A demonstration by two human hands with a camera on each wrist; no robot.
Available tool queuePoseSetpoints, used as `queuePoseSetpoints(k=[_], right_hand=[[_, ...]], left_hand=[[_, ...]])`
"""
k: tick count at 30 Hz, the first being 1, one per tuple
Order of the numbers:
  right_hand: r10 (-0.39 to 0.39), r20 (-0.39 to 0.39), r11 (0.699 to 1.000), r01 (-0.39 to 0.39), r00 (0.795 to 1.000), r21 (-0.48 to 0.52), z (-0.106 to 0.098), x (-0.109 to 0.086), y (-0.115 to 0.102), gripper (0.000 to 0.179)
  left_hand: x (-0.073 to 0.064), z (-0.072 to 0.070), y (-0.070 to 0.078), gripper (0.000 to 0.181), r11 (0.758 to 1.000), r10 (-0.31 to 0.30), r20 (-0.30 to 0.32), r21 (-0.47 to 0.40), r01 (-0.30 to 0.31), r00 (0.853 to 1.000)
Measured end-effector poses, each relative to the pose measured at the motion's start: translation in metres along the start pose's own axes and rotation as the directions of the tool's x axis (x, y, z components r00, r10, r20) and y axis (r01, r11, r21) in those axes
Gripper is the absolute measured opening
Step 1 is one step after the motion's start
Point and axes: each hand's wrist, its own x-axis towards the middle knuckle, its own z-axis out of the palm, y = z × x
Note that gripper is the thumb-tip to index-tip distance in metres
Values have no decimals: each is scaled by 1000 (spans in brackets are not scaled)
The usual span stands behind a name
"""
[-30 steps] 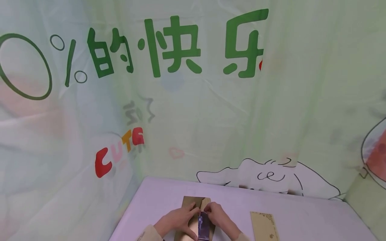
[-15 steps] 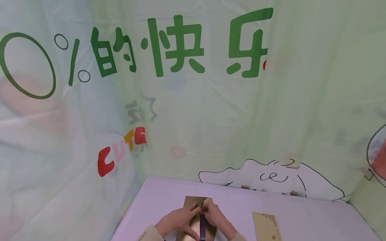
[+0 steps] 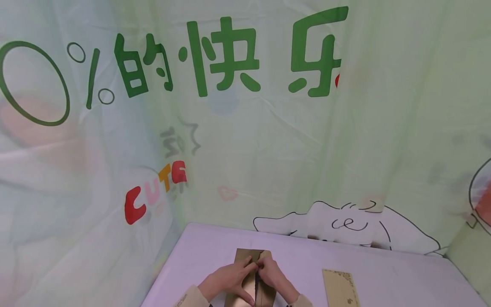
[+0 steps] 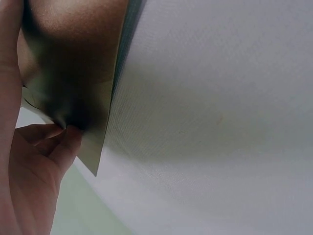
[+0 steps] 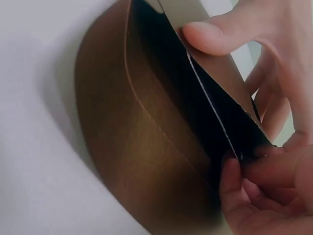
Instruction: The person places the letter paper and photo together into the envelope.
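Note:
A brown card folder [image 3: 246, 253] with two long flaps lies at the bottom of the head view. My left hand [image 3: 232, 275] spans its left flap, thumb toward the near end and fingertips toward the far end. In the right wrist view the left thumb [image 5: 208, 38] presses a card edge, with bent fingers behind it. My right hand [image 3: 270, 272] pinches the edge of the right flap [image 5: 161, 171], which stands raised beside a dark opening [image 5: 195, 105]. Only a thin dark slit shows between the flaps from the head. In the left wrist view, fingertips meet the card near its pointed corner.
A tan card [image 3: 340, 288] with a dark ornamental corner lies to the right on the pale lilac tabletop [image 3: 295, 260]. Printed fabric [image 3: 245, 162] with green lettering hangs behind and at both sides of the table.
The right hand has brought the right flap leftward over a shiny purple rectangle, which has gone from view. The left hand has kept its place on the left flap.

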Motion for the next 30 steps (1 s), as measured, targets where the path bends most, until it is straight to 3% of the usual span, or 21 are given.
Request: queuePoseSetpoints(k=[9,18,24,30], right_hand=[[21,-42,996,-18,999,90,9,1,7,11],[16,-34,991,-11,999,136,8,-1,9,11],[26,22,986,-30,999,167,-5,-10,5,11],[43,115,988,-59,992,143,-34,-20,-1,25]], left_hand=[[1,7,-3,90,1000,-22,-13,-21,22,1000],[1,4,-1,90,1000,-8,-14,-10,7,1000],[0,4,1,90,1000,3,-7,-27,-3,1000],[-1,5,-1,89,999,6,-18,-31,-6,1000]])
